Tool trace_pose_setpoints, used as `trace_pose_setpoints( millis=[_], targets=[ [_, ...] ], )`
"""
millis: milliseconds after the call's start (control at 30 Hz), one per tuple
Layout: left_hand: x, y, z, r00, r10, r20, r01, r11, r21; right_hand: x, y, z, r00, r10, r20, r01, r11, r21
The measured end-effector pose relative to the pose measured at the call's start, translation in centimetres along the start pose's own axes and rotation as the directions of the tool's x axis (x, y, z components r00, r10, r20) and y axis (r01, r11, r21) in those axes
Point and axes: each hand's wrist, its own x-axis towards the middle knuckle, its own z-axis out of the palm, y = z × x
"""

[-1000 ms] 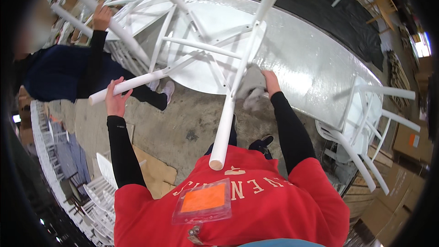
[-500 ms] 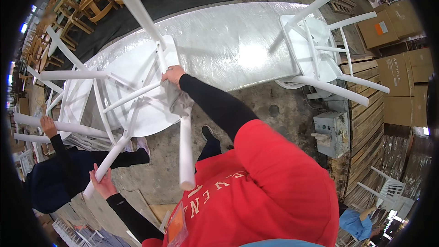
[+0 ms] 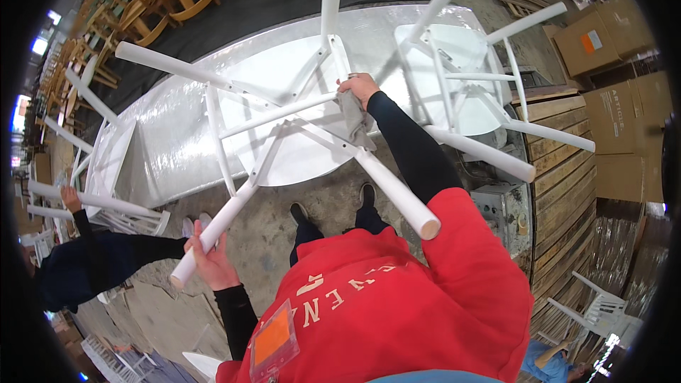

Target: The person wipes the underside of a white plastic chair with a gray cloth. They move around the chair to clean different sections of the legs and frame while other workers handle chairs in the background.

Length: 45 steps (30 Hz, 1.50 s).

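Right now, you have a white chair (image 3: 248, 85) legs-up on the plastic-wrapped table (image 3: 174, 142), its seat underside facing you and its near rim apparently reaching past the table's near edge. Your left hand (image 3: 214, 262) is wrapped around one leg (image 3: 230, 214) close to its tip, while your right hand (image 3: 360, 90) is closed on a grey cloth (image 3: 352, 119), pressed against the frame where a rung (image 3: 280, 114) ends. Should you push hard on that side without the left hand countering, the chair could swivel or slide, because the glossy wrap probably gives little grip and the rim seems unsupported. A loose left hold would make that likelier, since pulling that far out on the leg could tip the whole frame toward you. Watch your right forearm as well: the neighbouring upturned chair (image 3: 468, 110) has a leg (image 3: 482, 154) just beside it, so a wide elbow swing might knock that chair askew. Finally, the cloth's loose fold could snag on the joint there; whether grit sits beneath it, you cannot tell.
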Motion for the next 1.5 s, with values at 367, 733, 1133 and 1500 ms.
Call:
trace_pose_setpoints(
  millis=[367,733,1133,1500],
  targets=[
    [-6.0,-4.2,9.0,0.981,-0.040,0.190,-0.001,0.977,0.211,0.7,-1.7,-13.9,0.971,-0.226,-0.079,0.132,0.780,-0.612],
    [-5.9,-3.8,7.2,0.963,-0.014,0.271,-0.108,0.895,0.432,-18.4,16.3,-20.0,0.925,-0.193,-0.329,-0.068,0.765,-0.641],
    [-3.6,-5.1,4.9,0.954,-0.084,0.286,0.016,0.973,0.231,-41.4,24.7,-17.4,0.869,0.199,-0.454,-0.159,0.979,0.126],
    [-5.9,-4.4,6.3,0.949,0.214,0.231,-0.250,0.958,0.142,-40.0,18.2,-16.9,0.929,0.250,-0.274,-0.028,0.783,0.621]
  ],
)
